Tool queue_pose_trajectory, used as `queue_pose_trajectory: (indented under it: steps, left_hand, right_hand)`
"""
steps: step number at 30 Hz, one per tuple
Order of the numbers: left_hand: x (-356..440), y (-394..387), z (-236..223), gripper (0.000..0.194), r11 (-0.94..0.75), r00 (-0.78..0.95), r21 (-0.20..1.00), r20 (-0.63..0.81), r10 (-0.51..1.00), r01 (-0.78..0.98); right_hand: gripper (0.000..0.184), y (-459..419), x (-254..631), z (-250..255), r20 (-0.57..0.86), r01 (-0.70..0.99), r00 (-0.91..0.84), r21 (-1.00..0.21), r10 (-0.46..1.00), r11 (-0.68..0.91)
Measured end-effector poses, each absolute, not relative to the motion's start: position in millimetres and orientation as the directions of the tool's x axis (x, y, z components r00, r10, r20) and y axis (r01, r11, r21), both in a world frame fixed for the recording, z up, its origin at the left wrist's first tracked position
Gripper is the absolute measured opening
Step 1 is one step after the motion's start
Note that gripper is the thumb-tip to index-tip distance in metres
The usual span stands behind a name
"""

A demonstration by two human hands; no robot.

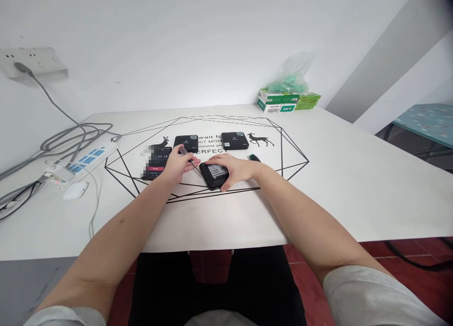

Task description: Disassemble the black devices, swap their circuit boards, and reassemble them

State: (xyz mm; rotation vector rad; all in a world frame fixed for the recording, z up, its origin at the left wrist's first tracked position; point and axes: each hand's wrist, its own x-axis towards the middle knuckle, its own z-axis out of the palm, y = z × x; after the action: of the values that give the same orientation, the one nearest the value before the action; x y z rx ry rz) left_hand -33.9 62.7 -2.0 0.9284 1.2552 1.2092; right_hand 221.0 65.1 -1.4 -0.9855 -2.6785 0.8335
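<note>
My left hand is closed around a thin screwdriver, whose shaft slants down to the left side of a black box. Whether its tip is inside a seam there, I cannot tell. My right hand grips that box from behind and from the right. A pale printed label shows on the box's top, partly under my fingers. Behind my hands lie two flat black boxes, one at the left and one at the right. To the left, a phone with a lit screen lies beside my left hand.
A green and black handle lies behind my right wrist. At the left are a power strip, coiled grey cables and a white mouse-like object. Green cartons with a plastic bag stand by the wall.
</note>
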Motion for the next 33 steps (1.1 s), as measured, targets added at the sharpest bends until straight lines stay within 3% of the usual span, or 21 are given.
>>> queue_pose_trajectory:
  steps: [3,5,7,13,15,18,21,23,26,29,33]
  left_hand:
    - [-44.1,63.0,7.1,0.079,0.074,-0.213,0.977,-0.030,0.977,0.198]
    - [-50.3,61.2,9.0,0.076,-0.018,-0.179,0.852,0.131,0.975,0.522]
    - [-52.6,58.6,6.2,0.071,-0.037,-0.123,0.722,0.168,0.978,0.691]
    - [-48.1,56.4,-7.3,0.036,-0.060,0.009,0.620,0.085,0.996,0.783]
    - [-49.3,56.1,-5.5,0.034,-0.100,0.044,0.563,0.113,0.993,0.820]
    - [-51.9,51.4,2.7,0.052,-0.304,0.253,0.449,0.170,0.952,0.840]
    - [-50.6,41.9,10.8,0.083,-0.508,0.572,0.483,0.018,0.820,0.713]
    - [-46.7,36.1,12.6,0.112,-0.486,0.607,0.478,-0.130,0.784,0.731]
    - [-38.4,33.3,8.7,0.141,-0.440,0.558,0.465,-0.149,0.816,0.768]
    - [-31.6,35.5,3.1,0.144,-0.472,0.562,0.447,-0.086,0.823,0.760]
    - [-27.9,36.8,3.3,0.136,-0.463,0.538,0.421,-0.075,0.839,0.780]
  right_hand:
    - [0.116,63.0,220.5,0.8,-0.060,0.574,-0.752,-0.550,0.657,0.607]
    - [0.121,61.0,218.7,2.0,-0.090,0.608,-0.727,-0.544,0.681,0.578]
    - [0.121,58.6,215.0,2.6,-0.095,0.647,-0.688,-0.530,0.720,0.549]
    - [0.101,49.1,195.8,1.2,0.061,0.604,-0.682,-0.516,0.729,0.608]
    - [0.098,46.0,190.4,1.4,0.079,0.590,-0.685,-0.524,0.725,0.614]
    - [0.088,43.1,185.9,3.3,0.099,0.596,-0.678,-0.506,0.728,0.624]
    - [0.075,42.7,185.1,6.3,0.107,0.591,-0.686,-0.496,0.720,0.636]
    - [0.067,43.3,185.8,7.4,0.098,0.597,-0.680,-0.500,0.726,0.627]
    - [0.063,44.6,186.7,6.9,0.094,0.611,-0.666,-0.501,0.740,0.613]
    - [0.059,45.0,185.2,5.3,0.123,0.597,-0.665,-0.506,0.737,0.623]
    - [0.038,45.5,183.7,6.9,0.271,0.507,-0.597,-0.603,0.755,0.616]
